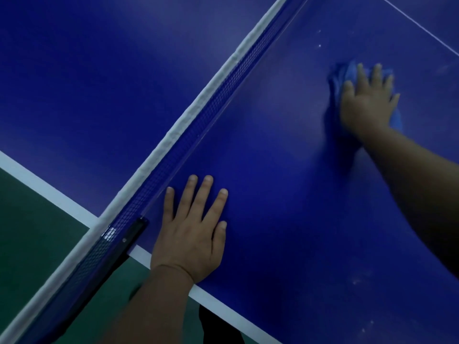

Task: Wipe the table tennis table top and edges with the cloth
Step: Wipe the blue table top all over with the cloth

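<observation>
While the right hand (367,100) pushes down flat on the blue cloth (344,73), with its fingers spread out over it, the wiping looks like it is only partly done. That cloth sits bunched up under the palm, out on the table top (285,170), far from the near edge and close to the thin white line (419,26) that runs across the far corner of the picture

The left hand (191,227) lies flat with straight fingers, holding nothing. It rests near the white edge stripe (218,301) of the table, just beside the net (223,90) and the black net clamp (131,237). It seems to be propping the person up while they lean over

Little pale specks show on the top near the right arm, by the near edge, and 2 more up beyond the cloth. So I think those spots need wiping. The blue part by the left hand looks clean, but I cannot tell if it was wiped. The half on the other side of the net and the white edges look untouched by the cloth right now, so a lot is probably left to do
</observation>
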The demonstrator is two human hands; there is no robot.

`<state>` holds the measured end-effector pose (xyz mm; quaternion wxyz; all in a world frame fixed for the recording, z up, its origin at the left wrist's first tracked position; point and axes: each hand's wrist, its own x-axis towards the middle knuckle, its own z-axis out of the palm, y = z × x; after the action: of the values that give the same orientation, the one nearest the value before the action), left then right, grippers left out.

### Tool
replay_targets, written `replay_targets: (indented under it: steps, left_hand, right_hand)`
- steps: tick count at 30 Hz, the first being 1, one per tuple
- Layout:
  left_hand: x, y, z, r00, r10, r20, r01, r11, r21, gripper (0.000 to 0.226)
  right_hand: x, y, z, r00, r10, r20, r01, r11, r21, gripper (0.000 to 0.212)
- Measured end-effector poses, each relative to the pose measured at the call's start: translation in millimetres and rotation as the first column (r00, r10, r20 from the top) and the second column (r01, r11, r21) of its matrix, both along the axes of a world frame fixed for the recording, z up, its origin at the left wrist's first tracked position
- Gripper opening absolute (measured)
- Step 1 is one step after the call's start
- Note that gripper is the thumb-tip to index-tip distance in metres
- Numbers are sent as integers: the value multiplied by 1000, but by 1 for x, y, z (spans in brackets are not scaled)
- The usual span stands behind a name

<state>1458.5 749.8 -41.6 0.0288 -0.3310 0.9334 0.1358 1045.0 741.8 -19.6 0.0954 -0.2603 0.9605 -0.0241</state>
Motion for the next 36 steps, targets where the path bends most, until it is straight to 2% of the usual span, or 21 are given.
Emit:
replay_targets:
  steps: [1,2,4,6,8,9,10,13,15,17,21,23,25,26,28,30,32,34,36]
  left_hand:
    - [0,0,0,1000,-1,5,1,1000,0,58]
    - [0,0,0,1000,-2,9,2,1000,-1,58]
    - [1,0,0,1000,-3,17,3,1000,-2,58]
    - [0,0,0,1000,-5,23,5,1000,-1,59]
    - [0,0,0,1000,-3,28,3,1000,-8,59]
    - [1,0,-1,1000,-3,29,3,1000,-9,59]
    - [1,-1,-1,1000,-3,25,3,1000,-6,59]
    - [1,-1,-2,1000,-3,14,3,1000,2,59]
    - [0,-1,-2,1000,-7,15,7,1000,1,59]
    - [0,-1,-2,1000,-9,17,9,1000,4,59]
    - [1,0,-2,1000,-13,20,13,1000,0,59]
    - [1,0,-1,1000,-12,17,12,1000,-4,58]
    - [0,0,-2,1000,-8,22,8,1000,-4,58]
    - [1,-1,-2,1000,-7,25,7,1000,-4,58]
    - [0,-1,-2,999,-10,30,10,1000,-5,58]
    - [0,-1,-1,1000,-11,28,11,1000,-6,58]
    - [0,0,-1,1000,-13,23,13,1000,-6,58]
    - [1,-1,-2,1000,-13,19,13,1000,-12,58]
    - [1,-1,-4,1000,-12,24,12,1000,-16,59]
  right_hand:
    - [7,1,-1,999,-34,-4,34,999,-2,60]
    - [22,-1,-2,1000,2,-23,-3,1000,-7,61]
    - [71,-6,-9,964,259,-62,-261,965,-19,64]
    - [125,-3,-13,809,584,-60,-586,810,-21,65]
    - [147,6,-15,634,773,-18,-773,634,14,66]
    - [140,8,-14,598,801,-16,-801,599,19,65]
    - [125,9,-13,619,784,-36,-784,620,13,66]
    - [61,22,-10,840,540,-42,-540,841,18,72]
    - [51,39,-7,890,455,-3,-455,890,3,69]
    - [79,48,-8,818,575,-37,-576,817,-26,65]
    - [169,38,-16,485,872,-75,-874,485,-16,55]
    - [189,19,-17,401,915,-41,-916,400,-33,53]
    - [180,-10,-12,377,926,0,-926,377,-31,55]
    - [166,-26,-11,406,914,13,-914,407,-10,57]
    - [117,-58,-9,562,827,6,-824,560,83,62]
    - [49,-75,-6,761,647,-47,-637,759,132,64]
    - [-5,-68,-2,900,435,-33,-432,899,71,63]
    - [-17,-57,0,952,306,-9,-306,952,22,59]
    - [8,-55,-3,959,284,-12,-284,959,4,56]
